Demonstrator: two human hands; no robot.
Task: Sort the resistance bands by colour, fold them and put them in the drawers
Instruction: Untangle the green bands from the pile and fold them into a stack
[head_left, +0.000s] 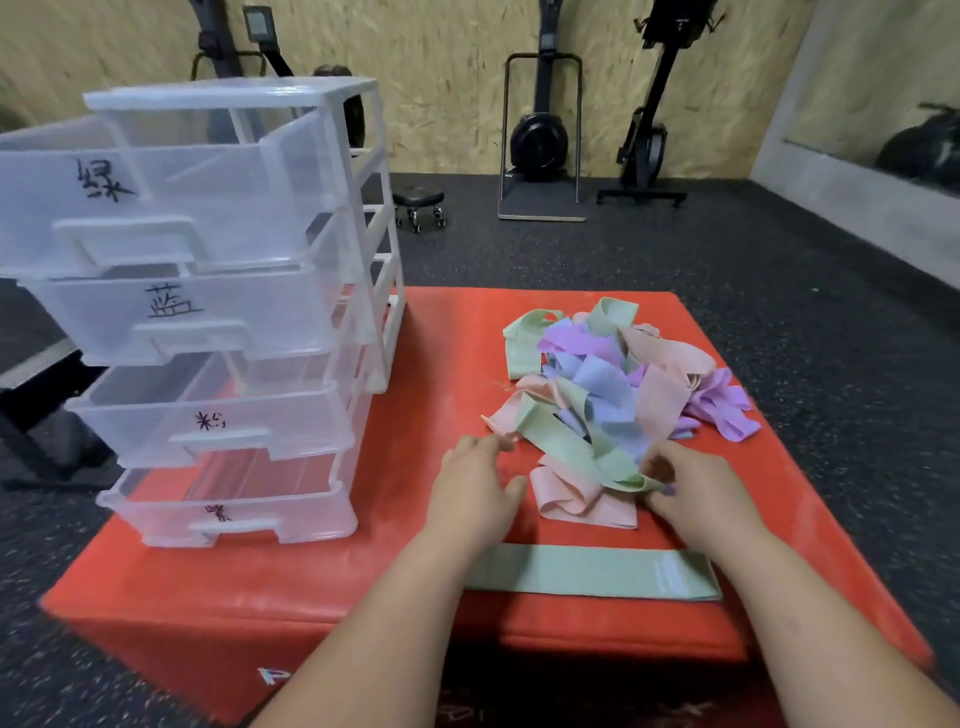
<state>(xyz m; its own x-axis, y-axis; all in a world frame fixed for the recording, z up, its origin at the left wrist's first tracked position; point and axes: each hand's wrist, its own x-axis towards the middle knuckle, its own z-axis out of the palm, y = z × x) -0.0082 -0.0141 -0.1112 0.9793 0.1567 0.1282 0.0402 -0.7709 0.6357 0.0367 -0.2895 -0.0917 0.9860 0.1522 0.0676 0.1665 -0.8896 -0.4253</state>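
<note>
Red mat (415, 364) holds a tangled pile of bands (613, 384). The right hand (701, 499) pinches a pale green band (571, 452) by its near end. The band runs away from those fingers into the pile. The left hand (478, 483) lies loose, fingertips touching the pile. The band looks soft, light and stretchy, so pull slowly; it may snag.

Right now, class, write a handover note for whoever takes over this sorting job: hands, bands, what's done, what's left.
Left hand: open, fingertips at the edge of the pile.
Right hand: pinches a green band lying on the pile.
Flat green band: apart, near the front edge of the box.
Drawers: pulled out, look empty.
Done: one band separated.
Left: sort the rest, fold, store.
</note>
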